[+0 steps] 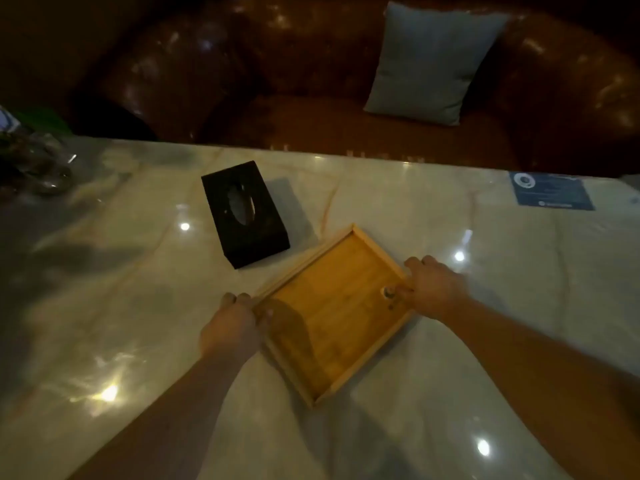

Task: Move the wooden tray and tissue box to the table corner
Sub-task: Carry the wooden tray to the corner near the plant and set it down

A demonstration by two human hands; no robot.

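A shallow wooden tray (341, 303) lies at an angle on the glossy marble table (450, 341), near the middle. My left hand (235, 323) grips its left rim, thumb inside the tray. My right hand (433, 289) holds the right rim, fingers curled over the edge. A small round object (388, 292) sits inside the tray by my right thumb. A black tissue box (244, 213) with an oval slot stands on the table just beyond the tray's far left side, apart from both hands.
A brown leather sofa (277, 81) with a grey cushion (433, 64) runs along the table's far edge. Glassware and a green plant (34, 157) stand at the far left corner. A blue card (550, 190) lies flat at the far right.
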